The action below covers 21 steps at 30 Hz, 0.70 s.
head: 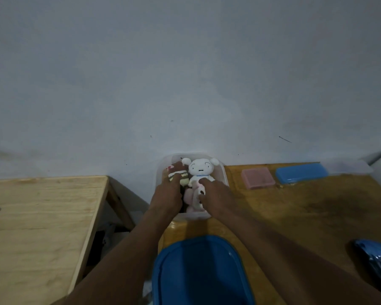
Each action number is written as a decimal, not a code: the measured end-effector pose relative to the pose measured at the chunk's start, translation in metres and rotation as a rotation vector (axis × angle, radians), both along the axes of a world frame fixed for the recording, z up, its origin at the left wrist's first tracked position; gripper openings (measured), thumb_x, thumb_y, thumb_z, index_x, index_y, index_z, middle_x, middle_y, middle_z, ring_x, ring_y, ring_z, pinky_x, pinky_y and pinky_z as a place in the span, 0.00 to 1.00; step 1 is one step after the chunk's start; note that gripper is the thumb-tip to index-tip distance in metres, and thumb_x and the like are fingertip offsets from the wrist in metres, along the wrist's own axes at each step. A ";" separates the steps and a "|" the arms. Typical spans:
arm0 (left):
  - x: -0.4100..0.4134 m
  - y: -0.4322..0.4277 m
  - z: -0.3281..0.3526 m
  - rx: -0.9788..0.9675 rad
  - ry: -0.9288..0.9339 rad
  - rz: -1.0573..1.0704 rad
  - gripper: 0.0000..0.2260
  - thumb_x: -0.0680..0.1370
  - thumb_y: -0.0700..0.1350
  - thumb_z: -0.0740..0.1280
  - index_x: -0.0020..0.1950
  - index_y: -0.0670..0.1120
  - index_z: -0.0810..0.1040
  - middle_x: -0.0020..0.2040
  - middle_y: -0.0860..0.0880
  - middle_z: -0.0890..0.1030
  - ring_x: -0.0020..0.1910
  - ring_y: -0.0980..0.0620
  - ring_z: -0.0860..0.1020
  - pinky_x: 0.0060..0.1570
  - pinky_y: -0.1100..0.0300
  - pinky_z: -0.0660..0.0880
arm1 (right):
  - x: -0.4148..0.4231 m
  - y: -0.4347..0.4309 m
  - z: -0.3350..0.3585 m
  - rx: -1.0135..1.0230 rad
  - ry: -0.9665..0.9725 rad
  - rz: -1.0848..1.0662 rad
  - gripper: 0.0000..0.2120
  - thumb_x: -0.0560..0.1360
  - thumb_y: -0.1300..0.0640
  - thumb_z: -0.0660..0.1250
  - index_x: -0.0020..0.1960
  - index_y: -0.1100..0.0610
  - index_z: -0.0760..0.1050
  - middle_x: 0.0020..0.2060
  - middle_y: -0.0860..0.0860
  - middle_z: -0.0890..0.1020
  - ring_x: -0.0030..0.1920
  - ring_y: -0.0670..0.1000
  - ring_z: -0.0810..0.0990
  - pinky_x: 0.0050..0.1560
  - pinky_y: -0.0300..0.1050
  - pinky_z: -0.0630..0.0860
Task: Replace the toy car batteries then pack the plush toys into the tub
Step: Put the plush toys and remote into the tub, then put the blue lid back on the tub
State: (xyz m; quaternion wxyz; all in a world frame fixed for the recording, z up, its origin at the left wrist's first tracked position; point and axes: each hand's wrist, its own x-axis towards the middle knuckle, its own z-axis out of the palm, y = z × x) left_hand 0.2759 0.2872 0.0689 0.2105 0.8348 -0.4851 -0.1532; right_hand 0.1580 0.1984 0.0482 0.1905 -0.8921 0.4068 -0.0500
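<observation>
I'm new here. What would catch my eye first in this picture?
Two hands reach into a clear tub against the wall, at the table's far edge: the left hand lies on a striped plush, the right hand touches a pink plush, and a white plush with round ears lies behind them. A big blue lid sits nearest the camera.

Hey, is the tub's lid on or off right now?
Off. The blue lid lies on the table nearer the person; the clear tub stands open, plush toys inside.
</observation>
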 end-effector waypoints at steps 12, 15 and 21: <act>-0.050 0.073 -0.035 -0.261 -0.071 -0.026 0.08 0.76 0.39 0.65 0.55 0.42 0.77 0.52 0.41 0.78 0.47 0.40 0.78 0.42 0.49 0.76 | -0.100 0.073 -0.015 -0.034 0.060 -0.151 0.10 0.77 0.51 0.61 0.55 0.53 0.74 0.48 0.53 0.80 0.45 0.55 0.80 0.45 0.51 0.78; -0.067 0.100 -0.042 -0.286 -0.086 0.019 0.08 0.76 0.38 0.67 0.54 0.42 0.78 0.52 0.43 0.78 0.46 0.42 0.78 0.41 0.53 0.74 | -0.125 0.088 -0.028 -0.051 0.199 -0.138 0.09 0.76 0.48 0.60 0.51 0.51 0.73 0.44 0.51 0.81 0.40 0.53 0.79 0.41 0.50 0.79; -0.097 0.168 -0.076 0.044 0.058 0.305 0.18 0.78 0.44 0.64 0.67 0.43 0.69 0.60 0.39 0.73 0.56 0.39 0.75 0.52 0.49 0.74 | -0.158 0.121 -0.045 0.142 0.211 -0.201 0.15 0.76 0.48 0.64 0.58 0.56 0.71 0.49 0.52 0.80 0.46 0.53 0.79 0.44 0.47 0.78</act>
